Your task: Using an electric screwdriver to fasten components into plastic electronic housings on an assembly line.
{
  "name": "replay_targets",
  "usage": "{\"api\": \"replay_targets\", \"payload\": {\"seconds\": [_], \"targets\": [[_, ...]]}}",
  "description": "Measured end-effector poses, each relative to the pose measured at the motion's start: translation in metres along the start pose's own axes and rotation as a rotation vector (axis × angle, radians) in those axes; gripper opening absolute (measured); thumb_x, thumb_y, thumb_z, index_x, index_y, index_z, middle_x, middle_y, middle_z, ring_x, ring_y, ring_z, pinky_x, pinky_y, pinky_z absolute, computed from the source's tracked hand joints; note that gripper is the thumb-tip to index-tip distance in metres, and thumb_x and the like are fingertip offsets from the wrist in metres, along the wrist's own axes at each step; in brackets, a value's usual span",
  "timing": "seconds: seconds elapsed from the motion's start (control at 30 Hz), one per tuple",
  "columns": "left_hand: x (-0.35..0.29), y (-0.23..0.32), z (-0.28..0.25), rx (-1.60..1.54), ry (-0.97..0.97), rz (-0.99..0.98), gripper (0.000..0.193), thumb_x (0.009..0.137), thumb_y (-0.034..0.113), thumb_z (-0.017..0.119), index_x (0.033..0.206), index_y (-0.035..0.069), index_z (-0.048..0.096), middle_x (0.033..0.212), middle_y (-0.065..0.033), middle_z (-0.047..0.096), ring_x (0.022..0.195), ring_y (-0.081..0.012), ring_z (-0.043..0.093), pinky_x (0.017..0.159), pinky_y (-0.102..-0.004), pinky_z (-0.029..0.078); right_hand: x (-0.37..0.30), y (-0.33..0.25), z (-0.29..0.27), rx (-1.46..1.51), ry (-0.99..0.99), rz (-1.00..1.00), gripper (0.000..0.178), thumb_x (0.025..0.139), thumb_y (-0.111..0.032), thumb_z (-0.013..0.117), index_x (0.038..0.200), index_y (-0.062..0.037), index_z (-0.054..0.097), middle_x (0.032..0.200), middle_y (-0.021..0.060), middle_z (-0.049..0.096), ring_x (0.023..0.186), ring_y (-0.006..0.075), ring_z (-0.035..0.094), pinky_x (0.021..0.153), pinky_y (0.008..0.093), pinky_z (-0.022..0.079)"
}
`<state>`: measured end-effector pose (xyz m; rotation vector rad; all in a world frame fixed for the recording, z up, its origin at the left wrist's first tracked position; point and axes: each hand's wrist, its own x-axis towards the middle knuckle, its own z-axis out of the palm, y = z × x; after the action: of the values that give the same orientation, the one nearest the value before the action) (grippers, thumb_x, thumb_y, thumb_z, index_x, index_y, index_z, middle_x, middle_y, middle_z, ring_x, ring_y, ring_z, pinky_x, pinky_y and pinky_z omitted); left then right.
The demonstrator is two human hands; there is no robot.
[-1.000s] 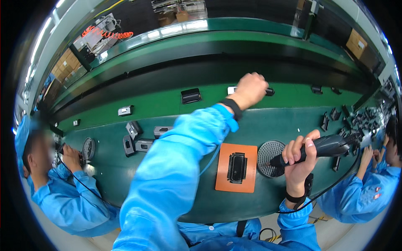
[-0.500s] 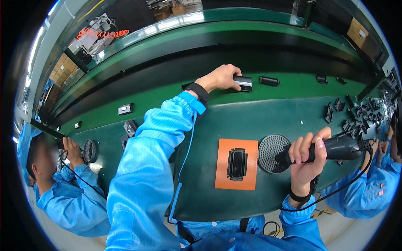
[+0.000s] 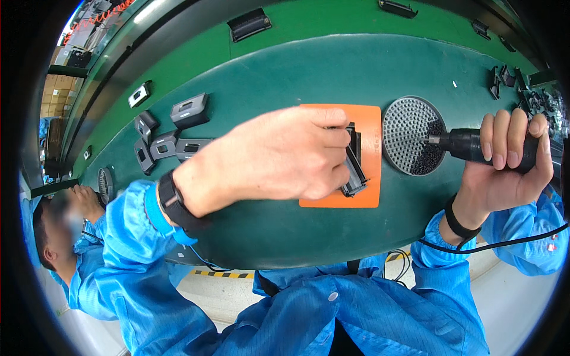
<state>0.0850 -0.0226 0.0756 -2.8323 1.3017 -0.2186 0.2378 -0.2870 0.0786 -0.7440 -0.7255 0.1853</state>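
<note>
My left hand (image 3: 297,155) is closed over the orange mat (image 3: 371,199), fingers curled round a tilted black-and-grey plastic housing (image 3: 354,172). The back of the hand hides most of that part and whatever lies under it on the mat. In my right hand (image 3: 504,157) is a black electric screwdriver (image 3: 466,144), held level with its metal tip pointing left. That tip is at the right side of a round grey dimpled dish (image 3: 405,118), beside many small black screws (image 3: 428,157).
Several grey-black housings (image 3: 189,111) stand left on the green table (image 3: 267,237). Black curved parts (image 3: 249,25) lie along the back shelf, with a heap of small black pieces (image 3: 537,107) far right. A co-worker (image 3: 89,261) sits left; another blue sleeve (image 3: 528,237) shows right.
My left hand has come back from the rear shelf to the orange mat with a dark housing. My right hand keeps the screwdriver at the dish. The view has shifted.
</note>
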Motion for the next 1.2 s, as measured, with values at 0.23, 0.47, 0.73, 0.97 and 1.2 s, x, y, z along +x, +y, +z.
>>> {"api": "replay_targets", "payload": {"seconds": [0.23,0.47,0.73,0.97,1.2], "targets": [[-0.005,-0.021,0.006,0.090,0.047,0.241,0.013,0.065,0.012,0.069,0.075,0.006,0.064,0.083,-0.0087,0.071,0.098,-0.0257,0.070,0.096,-0.0351,0.054,-0.001,0.005,-0.006,0.009,-0.045,0.015,0.027,0.105,-0.029,0.048,0.108,-0.0065,0.061,0.067,-0.0016,0.046,0.055,0.0085,0.042,0.057,0.0291,0.040],[-0.008,0.023,-0.014,0.043,-0.174,-0.076,0.039,0.071,0.020,0.073,0.100,-0.007,0.073,0.126,-0.0208,0.070,0.108,-0.0250,0.065,0.097,-0.0341,0.052,0.002,0.008,-0.002,-0.027,-0.039,0.046,0.031,0.106,-0.031,0.044,0.109,-0.0066,0.062,0.067,-0.0004,0.045,0.054,0.0107,0.041,0.056,0.0308,0.039],[-0.004,0.072,0.002,-0.191,-0.148,-0.588,0.071,0.075,0.040,0.082,0.129,-0.004,0.066,0.150,-0.0170,0.058,0.101,-0.0266,0.065,0.077,-0.0360,0.051,0.010,0.025,0.008,-0.171,-0.406,0.072,0.035,0.108,-0.032,0.037,0.110,-0.0060,0.060,0.070,0.0014,0.045,0.052,0.0125,0.040,0.053,0.0320,0.038],[-0.003,0.083,0.010,-0.198,-0.149,-0.697,0.075,0.063,0.032,0.087,0.127,-0.002,0.068,0.153,-0.0174,0.056,0.075,-0.0189,0.068,0.069,-0.0294,0.060,0.008,0.034,0.015,-0.238,-0.365,0.130,0.031,0.107,-0.030,0.040,0.108,-0.0058,0.060,0.069,0.0006,0.045,0.053,0.0116,0.040,0.054,0.0309,0.037],[-0.006,0.082,0.012,-0.225,-0.127,-0.714,0.074,0.061,0.031,0.087,0.125,-0.002,0.068,0.153,-0.0165,0.057,0.071,-0.0162,0.067,0.065,-0.0278,0.060,0.008,0.039,0.019,-0.262,-0.343,0.178,0.028,0.106,-0.028,0.043,0.106,-0.0057,0.060,0.068,-0.0003,0.044,0.053,0.0107,0.040,0.054,0.0299,0.037]]}}
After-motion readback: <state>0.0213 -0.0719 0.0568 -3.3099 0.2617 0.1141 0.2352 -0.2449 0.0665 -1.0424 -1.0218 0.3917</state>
